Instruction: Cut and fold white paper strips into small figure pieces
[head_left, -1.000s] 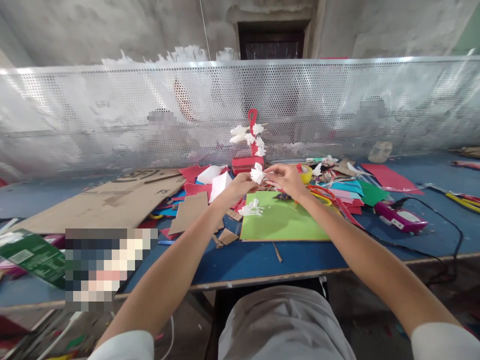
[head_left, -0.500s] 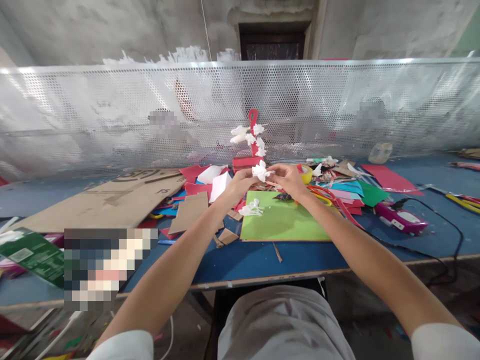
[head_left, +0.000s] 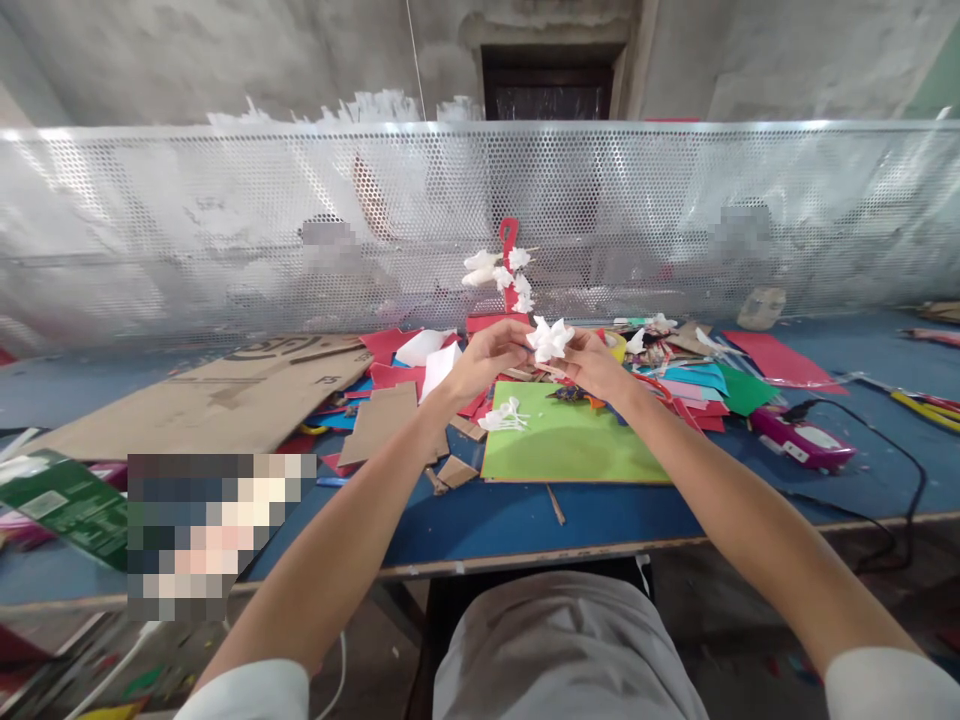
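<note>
Above the green sheet [head_left: 570, 445], a white paper flower [head_left: 550, 340] with pointed petals is held up between both hands. My right hand [head_left: 600, 365] pinches it from the right and below, the thumb and fingers closed behind the petals. On the left side, my left hand [head_left: 487, 355] has curled fingers at the petal edge. Several white stemmed pieces [head_left: 506, 415] lie on the sheet's left corner. Farther back stands a red upright piece [head_left: 508, 235] with a looped top, with white flowers [head_left: 502, 278] attached along it.
Cardboard [head_left: 217, 400] covers the table's left side, with paper scraps [head_left: 386, 347] around it. At right are a purple corded device [head_left: 802, 437], yellow-handled pliers [head_left: 922, 408] and a red sheet [head_left: 780, 358]. A perforated metal screen [head_left: 637, 220] runs behind the blue table [head_left: 615, 515].
The white flower has shifted slightly right and turned, so its open petals show more fully. My right hand has moved a little right and down with it.
</note>
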